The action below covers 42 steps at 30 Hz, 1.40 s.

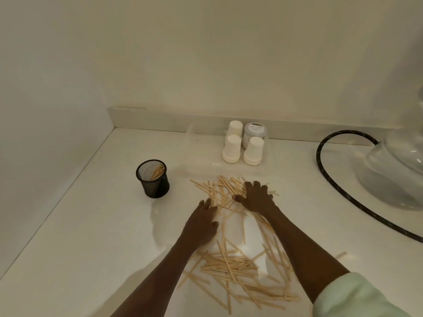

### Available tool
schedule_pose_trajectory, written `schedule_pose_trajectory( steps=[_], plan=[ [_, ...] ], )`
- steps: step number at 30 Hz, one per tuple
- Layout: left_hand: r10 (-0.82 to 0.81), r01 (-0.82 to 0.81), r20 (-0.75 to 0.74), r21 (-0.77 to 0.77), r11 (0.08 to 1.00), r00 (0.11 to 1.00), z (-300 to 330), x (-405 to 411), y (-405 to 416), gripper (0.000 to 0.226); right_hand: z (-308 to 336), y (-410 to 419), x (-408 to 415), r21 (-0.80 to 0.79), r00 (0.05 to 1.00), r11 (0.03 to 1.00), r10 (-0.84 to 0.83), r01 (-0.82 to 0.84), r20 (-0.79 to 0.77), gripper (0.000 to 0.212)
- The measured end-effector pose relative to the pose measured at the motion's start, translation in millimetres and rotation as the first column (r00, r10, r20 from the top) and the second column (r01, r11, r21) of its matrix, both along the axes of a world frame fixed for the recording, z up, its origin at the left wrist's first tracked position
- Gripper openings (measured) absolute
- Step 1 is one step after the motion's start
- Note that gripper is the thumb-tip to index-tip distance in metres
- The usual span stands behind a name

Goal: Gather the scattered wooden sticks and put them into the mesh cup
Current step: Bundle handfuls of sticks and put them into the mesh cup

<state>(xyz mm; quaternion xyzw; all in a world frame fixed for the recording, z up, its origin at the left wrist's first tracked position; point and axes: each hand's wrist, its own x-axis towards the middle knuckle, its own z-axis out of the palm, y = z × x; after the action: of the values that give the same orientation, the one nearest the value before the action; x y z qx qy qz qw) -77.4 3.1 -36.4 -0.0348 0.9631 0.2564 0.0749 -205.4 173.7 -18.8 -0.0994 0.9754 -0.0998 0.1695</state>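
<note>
Both hands splayed flat, left hand [202, 221] and right hand [256, 197] bracketing far wooden sticks [219, 191], likely to rake them together for mesh cup [153, 178].

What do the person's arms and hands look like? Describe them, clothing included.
Both forearms are bare, with no gloves, rings or watch visible on the left hand or right hand. A pale mint-green sleeve is pushed up on the right arm; no left sleeve shows.

A break-room or pantry counter: white countertop [91, 225], stacked paper cups [231, 147], lidded tub [253, 132].
</note>
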Motion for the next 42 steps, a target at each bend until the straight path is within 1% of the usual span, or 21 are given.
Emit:
schedule_pose_trajectory(
  steps=[2, 4, 6, 8, 9, 11, 13, 14, 17, 20, 22, 23, 26, 28, 30, 32, 36, 37, 39, 41, 42],
  plan=[
    [0.014, -0.012, -0.045, 0.025, 1.0, 0.999, -3.0, 1.9, 0.0, 0.052, -2.7, -6.2, 2.2, -0.018, 0.998, 1.0, 0.02, -0.021, -0.067, 0.071],
    [0.039, -0.033, -0.129, 0.051, 0.998, 0.991, -4.1, 3.2, 0.4, 0.042, -3.8, -12.7, 4.9, -0.032, 0.992, 0.999, 0.025, -0.03, -0.126, 0.065],
    [0.107, -0.089, -0.212, 0.089, 0.992, 0.971, -1.9, 3.4, -0.2, 0.03, -4.5, -18.1, 9.1, -0.047, 0.981, 0.998, 0.03, -0.04, -0.19, 0.055],
    [0.202, -0.159, -0.286, 0.165, 0.973, 0.937, 0.6, -0.5, 0.1, 0.023, -5.2, -20.8, 14.9, -0.057, 0.969, 0.997, 0.04, -0.056, -0.245, 0.043],
    [0.262, -0.205, -0.304, 0.206, 0.957, 0.916, 2.4, -3.4, 1.4, 0.022, -4.9, -21.0, 18.0, -0.062, 0.963, 0.996, 0.045, -0.064, -0.267, 0.037],
    [0.393, -0.32, -0.285, 0.271, 0.908, 0.874, 7.2, -9.6, 5.8, 0.027, -3.8, -20.6, 24.2, -0.078, 0.954, 0.994, 0.047, -0.073, -0.295, 0.027],
    [0.444, -0.372, -0.257, 0.286, 0.883, 0.858, 8.4, -17.0, 9.9, 0.04, -2.5, -19.9, 29.6, -0.085, 0.952, 0.994, 0.046, -0.075, -0.303, 0.022],
    [0.422, -0.361, -0.244, 0.26, 0.896, 0.873, 7.5, -20.9, 11.7, 0.047, -1.8, -19.1, 32.1, -0.085, 0.952, 0.994, 0.046, -0.075, -0.302, 0.02],
    [0.272, -0.253, -0.188, 0.122, 0.96, 0.944, 4.1, -33.3, 15.2, 0.064, 0.2, -15.1, 39.2, -0.088, 0.954, 0.994, 0.044, -0.073, -0.295, 0.018],
    [0.156, -0.161, -0.095, -0.045, 0.986, 0.983, 0.6, -44.4, 16.7, 0.065, 0.0, -9.8, 42.1, -0.118, 0.964, 0.991, 0.021, -0.054, -0.264, 0.014],
    [0.091, -0.1, -0.082, -0.123, 0.987, 0.993, -0.4, -46.8, 18.3, 0.06, 0.1, -5.1, 41.7, -0.156, 0.969, 0.987, -0.001, -0.038, -0.248, 0.012],
    [0.082, -0.092, -0.095, -0.106, 0.99, 0.992, -0.7, -46.5, 19.1, 0.056, 0.1, -2.8, 41.2, -0.163, 0.968, 0.986, -0.008, -0.035, -0.251, 0.017],
    [0.132, -0.132, -0.131, 0.013, 0.991, 0.983, 0.5, -42.7, 21.8, 0.041, -0.5, 1.2, 39.7, -0.133, 0.971, 0.99, -0.077, 0.048, -0.225, 0.061],
    [0.14, -0.139, -0.142, 0.017, 0.99, 0.98, 2.0, -40.2, 23.0, 0.034, -1.0, 1.4, 38.1, -0.107, 0.977, 0.987, -0.134, 0.117, -0.165, 0.077],
    [0.138, -0.139, -0.144, 0.005, 0.99, 0.98, 3.3, -37.9, 23.6, 0.031, -3.4, 1.4, 37.3, -0.064, 0.984, 0.992, -0.12, 0.113, -0.129, 0.076],
    [0.142, -0.142, -0.138, 0.012, 0.99, 0.98, 5.1, -36.5, 24.1, 0.03, -4.4, 0.4, 38.5, -0.064, 0.986, 0.995, -0.082, 0.073, -0.143, 0.064],
    [0.202, -0.197, -0.184, 0.045, 0.979, 0.962, 8.8, -34.7, 24.6, 0.021, -3.0, -3.8, 43.0, -0.193, 0.98, 0.981, -0.058, 0.02, -0.192, 0.036],
    [0.243, -0.235, -0.202, 0.062, 0.97, 0.949, 9.8, -34.3, 25.3, 0.026, -2.6, -4.5, 44.0, -0.213, 0.978, 0.977, -0.059, 0.015, -0.199, 0.032],
    [0.342, -0.334, -0.207, 0.071, 0.94, 0.917, 11.9, -34.7, 27.7, 0.046, -0.8, -5.3, 46.2, -0.225, 0.974, 0.974, -0.072, 0.022, -0.215, 0.034],
    [0.412, -0.416, -0.15, 0.009, 0.91, 0.899, 13.3, -36.7, 32.1, 0.067, 0.2, -4.7, 48.0, -0.176, 0.967, 0.982, -0.103, 0.062, -0.235, 0.048],
    [0.416, -0.424, -0.114, -0.067, 0.903, 0.902, 13.7, -37.6, 34.5, 0.074, 0.3, -4.1, 48.3, -0.135, 0.964, 0.986, -0.124, 0.094, -0.233, 0.058]
  ],
)
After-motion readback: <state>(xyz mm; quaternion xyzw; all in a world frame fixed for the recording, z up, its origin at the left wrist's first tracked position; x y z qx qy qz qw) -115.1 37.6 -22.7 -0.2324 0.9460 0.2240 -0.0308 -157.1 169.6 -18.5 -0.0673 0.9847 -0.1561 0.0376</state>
